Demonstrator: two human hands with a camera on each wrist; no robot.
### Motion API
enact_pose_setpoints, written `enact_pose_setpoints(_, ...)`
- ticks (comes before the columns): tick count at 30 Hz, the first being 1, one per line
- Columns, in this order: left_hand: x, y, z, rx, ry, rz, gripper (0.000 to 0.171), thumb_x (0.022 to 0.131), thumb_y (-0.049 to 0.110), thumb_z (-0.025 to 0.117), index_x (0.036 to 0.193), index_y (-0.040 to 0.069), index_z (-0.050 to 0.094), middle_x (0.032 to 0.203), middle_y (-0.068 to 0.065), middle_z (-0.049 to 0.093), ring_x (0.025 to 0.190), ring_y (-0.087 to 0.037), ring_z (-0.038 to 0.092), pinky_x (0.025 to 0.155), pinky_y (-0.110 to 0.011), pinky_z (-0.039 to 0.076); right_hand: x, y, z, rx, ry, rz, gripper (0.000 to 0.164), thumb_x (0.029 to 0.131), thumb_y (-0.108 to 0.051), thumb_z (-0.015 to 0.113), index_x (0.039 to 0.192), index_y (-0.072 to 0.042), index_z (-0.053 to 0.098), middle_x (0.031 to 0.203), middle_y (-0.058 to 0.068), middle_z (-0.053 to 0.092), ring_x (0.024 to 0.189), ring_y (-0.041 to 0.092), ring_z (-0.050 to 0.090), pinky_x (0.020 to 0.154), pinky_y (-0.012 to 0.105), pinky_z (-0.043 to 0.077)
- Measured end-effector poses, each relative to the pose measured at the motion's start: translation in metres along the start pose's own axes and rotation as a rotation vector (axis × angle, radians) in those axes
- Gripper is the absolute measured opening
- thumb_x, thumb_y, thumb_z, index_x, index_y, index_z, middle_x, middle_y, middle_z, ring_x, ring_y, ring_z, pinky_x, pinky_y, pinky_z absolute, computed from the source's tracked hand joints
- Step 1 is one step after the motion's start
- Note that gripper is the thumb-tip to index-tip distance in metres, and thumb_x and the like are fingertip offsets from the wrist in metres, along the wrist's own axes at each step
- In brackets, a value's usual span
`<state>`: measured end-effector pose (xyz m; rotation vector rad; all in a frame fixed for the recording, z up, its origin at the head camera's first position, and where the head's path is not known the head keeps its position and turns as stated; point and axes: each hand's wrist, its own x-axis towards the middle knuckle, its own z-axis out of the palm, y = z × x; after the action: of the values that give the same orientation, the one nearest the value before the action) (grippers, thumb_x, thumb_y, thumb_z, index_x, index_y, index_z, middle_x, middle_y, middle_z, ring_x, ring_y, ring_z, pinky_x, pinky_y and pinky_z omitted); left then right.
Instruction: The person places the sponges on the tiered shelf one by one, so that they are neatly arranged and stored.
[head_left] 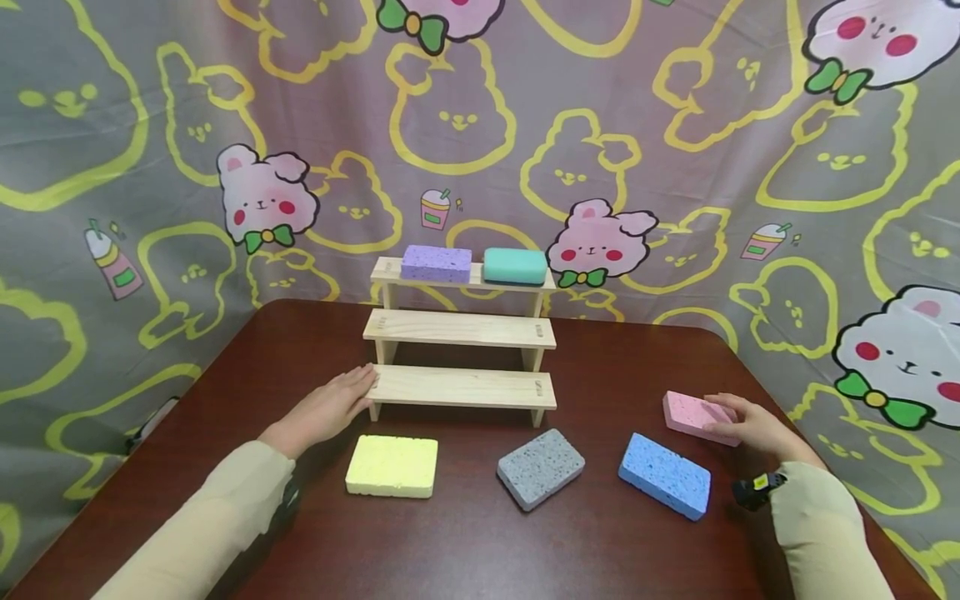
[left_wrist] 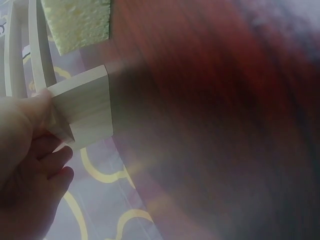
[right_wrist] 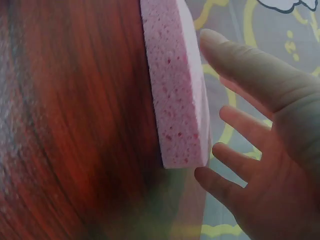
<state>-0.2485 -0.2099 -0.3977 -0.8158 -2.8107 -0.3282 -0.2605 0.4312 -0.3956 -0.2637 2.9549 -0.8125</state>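
A three-tier wooden step rack [head_left: 465,386] stands at the table's middle. My left hand [head_left: 330,410] holds the left end of its lowest tier; in the left wrist view the thumb lies at the plank [left_wrist: 82,107] and the fingers curl beside it. At the right, my right hand [head_left: 753,427] is at the right end of a pink sponge [head_left: 693,415] lying on the table. The right wrist view shows that hand's fingers [right_wrist: 240,162] spread along the pink sponge [right_wrist: 175,95], without a grip around it.
On the top tier sit a purple sponge [head_left: 437,263] and a teal sponge [head_left: 514,266]. In front of the rack lie a yellow sponge [head_left: 392,467], a grey sponge [head_left: 541,469] and a blue sponge [head_left: 664,476]. A patterned curtain [head_left: 465,108] hangs behind the dark table [head_left: 450,550].
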Motion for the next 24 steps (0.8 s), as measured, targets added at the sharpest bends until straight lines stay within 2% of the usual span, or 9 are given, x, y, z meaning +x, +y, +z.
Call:
enact_pose_setpoints(11,0.0001,-0.0007,0.0002,-0.001,-0.003,-0.006,0.047,0.092,0.011,0.056,0.130,-0.013,0.042,0.136,-0.028,0.038,0.124,-0.039,0.037,0.103,-0.047,0.030,0.0005,0.0028,0.0030,-0.019,-0.028,-0.007,0.068,0.077,-0.026,0.073,0.128,0.009,0.044,0.128,0.040,0.032,0.111,0.053,0.033,0.086,0.068,0.032)
enact_pose_setpoints(16,0.0000,-0.0011,0.0014,0.005,0.008,0.002,0.047,0.091,0.010,0.057,0.129,-0.013,0.043,0.135,-0.028,0.039,0.124,-0.039,0.038,0.103,-0.047,0.031,0.0007,0.0039,0.0027,-0.010,-0.016,-0.023,0.060,0.077,-0.017,0.072,0.125,0.010,0.047,0.118,0.038,0.041,0.099,0.046,0.042,0.079,0.058,0.041)
enact_pose_setpoints(20,0.0011,-0.0019,0.0022,0.005,0.013,0.009,0.047,0.091,0.010,0.058,0.129,-0.013,0.043,0.134,-0.028,0.040,0.123,-0.039,0.039,0.102,-0.047,0.031,0.0014,0.0046,0.0032,-0.009,-0.002,-0.029,0.056,0.077,-0.014,0.072,0.122,0.010,0.049,0.111,0.034,0.046,0.093,0.040,0.045,0.074,0.049,0.043)
enact_pose_setpoints(24,0.0018,-0.0022,0.0018,0.000,0.007,0.006,0.047,0.091,0.011,0.057,0.130,-0.013,0.043,0.135,-0.028,0.039,0.124,-0.039,0.038,0.103,-0.047,0.031,0.0019,0.0043,0.0033,-0.017,0.008,-0.029,0.056,0.077,-0.015,0.073,0.121,0.010,0.049,0.112,0.035,0.046,0.094,0.042,0.045,0.075,0.051,0.043)
